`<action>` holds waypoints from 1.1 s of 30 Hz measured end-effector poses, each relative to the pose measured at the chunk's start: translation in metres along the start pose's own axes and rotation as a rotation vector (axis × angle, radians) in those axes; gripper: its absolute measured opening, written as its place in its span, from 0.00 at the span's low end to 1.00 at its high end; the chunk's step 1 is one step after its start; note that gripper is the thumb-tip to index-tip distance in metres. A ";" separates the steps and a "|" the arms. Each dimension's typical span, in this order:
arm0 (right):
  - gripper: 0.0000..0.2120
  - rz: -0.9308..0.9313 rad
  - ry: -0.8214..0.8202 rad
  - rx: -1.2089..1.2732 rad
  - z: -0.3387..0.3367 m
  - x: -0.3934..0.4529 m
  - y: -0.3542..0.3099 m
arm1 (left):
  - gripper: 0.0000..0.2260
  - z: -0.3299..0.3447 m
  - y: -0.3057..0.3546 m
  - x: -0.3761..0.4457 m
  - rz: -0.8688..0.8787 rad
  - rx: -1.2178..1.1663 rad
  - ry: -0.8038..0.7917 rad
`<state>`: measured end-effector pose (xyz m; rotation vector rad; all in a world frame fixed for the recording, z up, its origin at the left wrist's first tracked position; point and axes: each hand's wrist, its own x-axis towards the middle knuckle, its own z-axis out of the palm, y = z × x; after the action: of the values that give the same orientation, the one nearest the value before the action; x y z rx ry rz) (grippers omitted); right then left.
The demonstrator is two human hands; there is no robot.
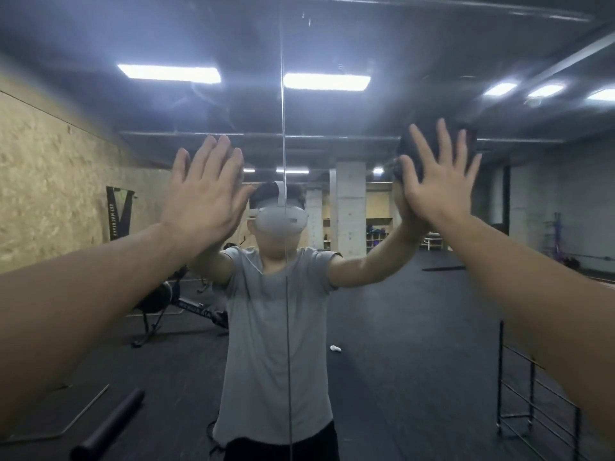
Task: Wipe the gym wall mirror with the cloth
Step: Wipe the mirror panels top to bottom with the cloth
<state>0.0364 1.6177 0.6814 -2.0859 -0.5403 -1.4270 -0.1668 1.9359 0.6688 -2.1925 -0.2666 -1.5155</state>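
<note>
The gym wall mirror (366, 327) fills the view, with a vertical seam (283, 128) between two panels. A dark cloth (404, 151) lies flat against the glass at the upper right. My right hand (439, 181) presses on it with fingers spread and straight; the cloth shows around the fingertips. My left hand (203, 194) is raised flat at the glass left of the seam, fingers straight and together, holding nothing. Both arms reach forward and up. The reflection shows a person in a grey T-shirt with a headset.
Reflected in the mirror: a rowing machine (173, 304) at the left, a dark roller (106, 430) on the floor at lower left, a metal rack (532, 394) at lower right, a concrete pillar (347, 207) and black floor mats. Smears show on the glass near the top.
</note>
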 end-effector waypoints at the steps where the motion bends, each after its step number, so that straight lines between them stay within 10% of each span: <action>1: 0.27 0.056 0.005 0.025 0.000 -0.003 0.006 | 0.26 0.001 0.002 -0.002 0.005 -0.001 0.008; 7: 0.28 0.138 0.040 0.116 0.013 -0.019 -0.043 | 0.25 0.005 -0.002 -0.017 0.086 0.022 0.049; 17: 0.28 -0.436 -0.008 -0.072 0.041 -0.041 -0.202 | 0.21 0.009 -0.021 -0.033 0.175 0.010 0.134; 25: 0.27 -0.702 -0.012 -0.093 0.043 -0.048 -0.182 | 0.22 0.010 -0.012 -0.040 0.182 0.078 0.138; 33: 0.25 -0.566 0.029 -0.112 0.030 -0.036 -0.081 | 0.23 0.010 0.024 -0.035 0.058 0.007 0.086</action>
<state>-0.0033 1.6983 0.6566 -2.0858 -1.1277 -1.8231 -0.1619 1.9227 0.6278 -2.1046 -0.1783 -1.5698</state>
